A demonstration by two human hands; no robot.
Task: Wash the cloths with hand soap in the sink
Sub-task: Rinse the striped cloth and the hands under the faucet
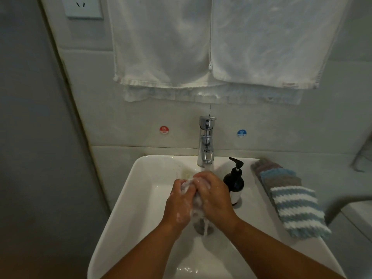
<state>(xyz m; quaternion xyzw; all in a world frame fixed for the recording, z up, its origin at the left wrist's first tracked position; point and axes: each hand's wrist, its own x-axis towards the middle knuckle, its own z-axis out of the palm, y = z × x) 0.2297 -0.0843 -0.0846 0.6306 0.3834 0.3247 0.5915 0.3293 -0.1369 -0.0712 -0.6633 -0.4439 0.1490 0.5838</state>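
Observation:
A soapy, bunched cloth (196, 206) is squeezed between both hands over the white sink (141, 198). My left hand (179, 204) grips it from the left, my right hand (215, 196) from the right, both covered in suds. Water drips from the cloth toward the drain (203, 230). The chrome faucet (206, 141) runs a stream just behind my right hand. A dark pump bottle of hand soap (234, 182) stands on the sink rim to the right. Several folded cloths (289, 196), the nearest blue-and-white striped, lie in a row on the right rim.
Two white towels (211, 47) hang on the wall above the faucet. Hot (164, 130) and cold (241, 133) stickers flank the faucet. A wall socket (82, 7) is at top left. A grey wall panel runs down the left side.

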